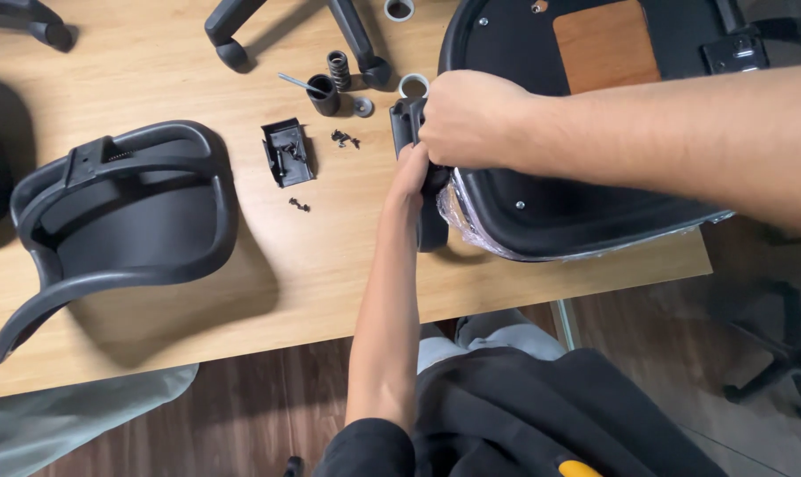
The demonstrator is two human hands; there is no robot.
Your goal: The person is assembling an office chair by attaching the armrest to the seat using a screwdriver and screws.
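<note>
Black plastic armrest sits against the upturned seat at the table's near edge, right hand clenched round its top, left hand gripping lower; screws and backrest lie unfitted

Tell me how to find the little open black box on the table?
Start at the big curved black chair back lying on the left of the wooden table. Look just right of it, toward the two hands: the small black box sits there, open, with dark bits inside. Unlike the round black cylinder and spring above it, it is flat and square-cornered.
</note>
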